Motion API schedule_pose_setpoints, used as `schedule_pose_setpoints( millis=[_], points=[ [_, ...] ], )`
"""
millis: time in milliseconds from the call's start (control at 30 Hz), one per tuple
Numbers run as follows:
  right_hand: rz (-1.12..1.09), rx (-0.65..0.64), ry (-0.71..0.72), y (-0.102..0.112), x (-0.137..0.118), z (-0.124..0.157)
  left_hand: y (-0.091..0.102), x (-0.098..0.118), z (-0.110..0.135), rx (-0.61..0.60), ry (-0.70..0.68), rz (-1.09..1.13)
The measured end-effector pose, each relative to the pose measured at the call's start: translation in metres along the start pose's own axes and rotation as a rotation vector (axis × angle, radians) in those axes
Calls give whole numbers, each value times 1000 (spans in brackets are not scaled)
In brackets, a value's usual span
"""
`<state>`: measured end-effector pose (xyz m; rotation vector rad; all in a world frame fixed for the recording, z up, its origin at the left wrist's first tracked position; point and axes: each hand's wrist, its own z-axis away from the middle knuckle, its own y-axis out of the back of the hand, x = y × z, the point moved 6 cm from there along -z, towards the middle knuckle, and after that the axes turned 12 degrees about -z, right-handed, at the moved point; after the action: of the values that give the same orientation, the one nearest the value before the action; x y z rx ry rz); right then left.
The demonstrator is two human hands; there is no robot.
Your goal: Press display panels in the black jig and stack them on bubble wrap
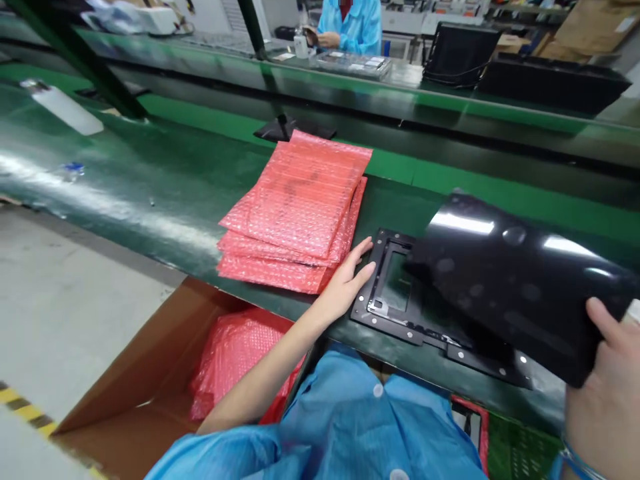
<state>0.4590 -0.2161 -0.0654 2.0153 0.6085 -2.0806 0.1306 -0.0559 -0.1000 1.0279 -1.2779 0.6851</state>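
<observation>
Left hand open, fingers spread against the edge of a black rectangular metal frame right of lower centre, right hand clasping a curved glossy black plastic sheet above it.

Factory assembly floor, long green conveyor line, co-worker in blue smock, yellow floor tape

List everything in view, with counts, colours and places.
pink bubble-wrap bags: one stack of several, pink, on the green workbench
black frame: one, black, on the bench beside the bags
glossy black sheet: one, black, over the frame
cardboard box: one, brown, open, below the bench edge, pink bubble wrap inside
white bottle: one, white, far left on the bench
co-worker: one, in blue, at the far bench
left hand: one, beside the frame
right hand: one, gripping the sheet
blue smock: one, blue, on the person
</observation>
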Motion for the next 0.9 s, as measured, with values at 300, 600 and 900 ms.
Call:
schedule_pose_setpoints(
  millis=[300, 600, 900],
  points=[
    [221, -193, -268, -18, 34, 11, -6, -3, 3, -144, -104, -221],
    [248, -200, -281, -24, 23, 30, -11, -9, 5, -205, -218, -360],
    [287, -221, -275, -22, 24, 25, -14, -7, 5, -206, -237, -454]
  ],
)
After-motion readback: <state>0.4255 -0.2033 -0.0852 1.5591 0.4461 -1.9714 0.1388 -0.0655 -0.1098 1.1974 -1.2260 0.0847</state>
